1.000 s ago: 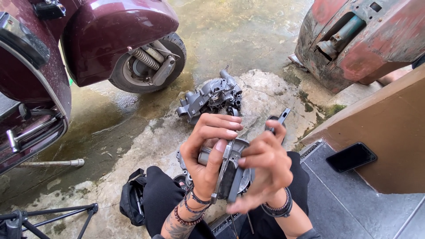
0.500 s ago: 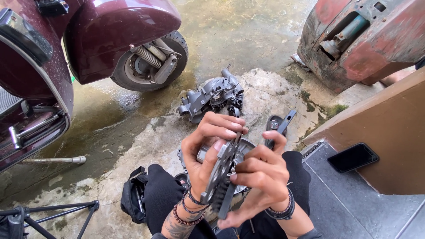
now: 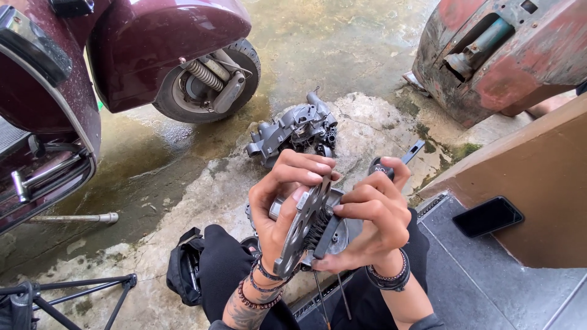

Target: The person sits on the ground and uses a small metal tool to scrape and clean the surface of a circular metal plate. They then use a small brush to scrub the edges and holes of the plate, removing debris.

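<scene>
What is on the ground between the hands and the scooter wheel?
In the head view, a grey metal engine casing lies on the wet concrete between the hands' clutch part and the wheel; the rest is bare.

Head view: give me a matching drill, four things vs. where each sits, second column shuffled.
Things:
1. round metal disc assembly
2. grey engine casing
3. black phone
4. black bag

Places:
A. on the wet concrete, beyond the hands
B. on the dark step at the right
C. held between the left hand and the right hand
D. on the ground by the person's left leg

Pairs: 1-C, 2-A, 3-B, 4-D
</scene>
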